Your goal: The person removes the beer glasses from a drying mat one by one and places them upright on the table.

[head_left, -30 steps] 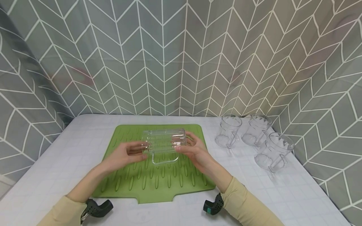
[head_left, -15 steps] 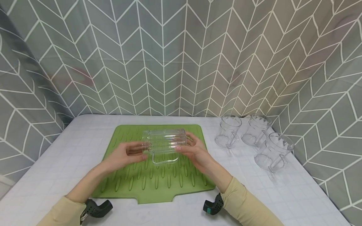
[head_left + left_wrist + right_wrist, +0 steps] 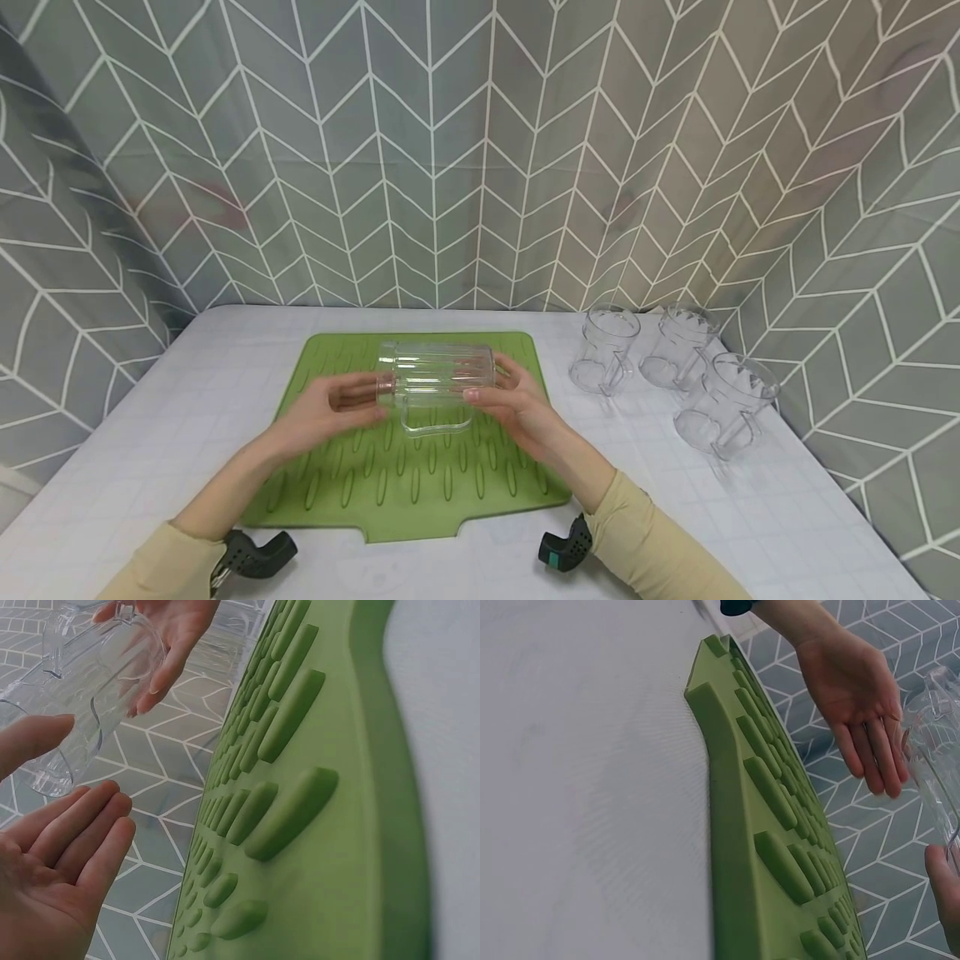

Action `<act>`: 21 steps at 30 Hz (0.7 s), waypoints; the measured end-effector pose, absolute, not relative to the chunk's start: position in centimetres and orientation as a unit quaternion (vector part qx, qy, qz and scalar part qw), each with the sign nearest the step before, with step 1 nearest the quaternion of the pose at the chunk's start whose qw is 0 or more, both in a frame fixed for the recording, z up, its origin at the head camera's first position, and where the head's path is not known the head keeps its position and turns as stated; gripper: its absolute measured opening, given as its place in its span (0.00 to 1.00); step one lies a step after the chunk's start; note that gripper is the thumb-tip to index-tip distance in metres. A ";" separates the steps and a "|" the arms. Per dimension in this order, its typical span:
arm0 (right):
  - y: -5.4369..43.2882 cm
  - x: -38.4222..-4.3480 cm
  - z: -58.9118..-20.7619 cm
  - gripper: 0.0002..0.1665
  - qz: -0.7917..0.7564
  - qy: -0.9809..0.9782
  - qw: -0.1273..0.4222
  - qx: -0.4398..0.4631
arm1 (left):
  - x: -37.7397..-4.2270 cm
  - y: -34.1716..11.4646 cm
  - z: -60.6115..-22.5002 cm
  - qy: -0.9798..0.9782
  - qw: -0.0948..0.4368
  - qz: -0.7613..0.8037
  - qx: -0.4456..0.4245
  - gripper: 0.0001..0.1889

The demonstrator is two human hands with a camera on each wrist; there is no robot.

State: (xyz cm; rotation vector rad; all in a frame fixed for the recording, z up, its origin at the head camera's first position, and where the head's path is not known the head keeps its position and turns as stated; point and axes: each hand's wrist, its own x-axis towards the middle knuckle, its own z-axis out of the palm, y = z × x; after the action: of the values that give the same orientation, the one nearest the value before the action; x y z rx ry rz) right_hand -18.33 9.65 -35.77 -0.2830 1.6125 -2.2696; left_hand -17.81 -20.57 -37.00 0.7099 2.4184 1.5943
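Note:
A clear glass mug (image 3: 438, 367) lies sideways in the air above the green ribbed mat (image 3: 408, 479), its handle facing the person. At its left end, the left hand (image 3: 322, 412) holds it lightly, thumb in front and nearly straight fingers behind. The right hand (image 3: 517, 408) grips the opposite end between thumb and fingers. In the left wrist view, the left thumb overlaps the mug (image 3: 97, 690) while the fingers extend just under its near end. The right wrist view shows only part of the mug (image 3: 934, 761) at its right edge, beside the left fingertips.
To the right on the white table (image 3: 637, 500) stand three more clear mugs: one at the back (image 3: 606, 346), one beside it (image 3: 678, 346) and one nearer (image 3: 727, 404). A grey patterned curtain (image 3: 450, 167) encloses the back and sides. Black wrist devices sit under both sleeves.
Hands and mug keep nearly the same place over the mat. Highlights on the mug's body have shifted, and the mug sits very slightly further left. The other mugs stay still.

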 end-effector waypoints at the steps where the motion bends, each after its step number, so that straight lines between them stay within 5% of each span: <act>1: 9.6 -18.3 -35.8 0.49 -0.799 0.567 0.172 -0.099 | -17.8 -20.6 -37.0 0.806 0.078 0.536 0.236 0.28; 21: 9.5 -18.3 -36.2 0.44 -0.779 0.582 0.189 -0.136 | -17.8 -20.8 -36.5 0.790 0.048 0.556 0.252 0.28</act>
State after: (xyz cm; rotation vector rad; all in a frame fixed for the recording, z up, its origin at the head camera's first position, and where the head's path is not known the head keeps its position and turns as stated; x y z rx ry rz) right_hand -18.31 9.53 -36.19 -0.3823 1.6353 -2.1909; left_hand -17.81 -20.82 -36.55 0.7696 2.4102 1.6969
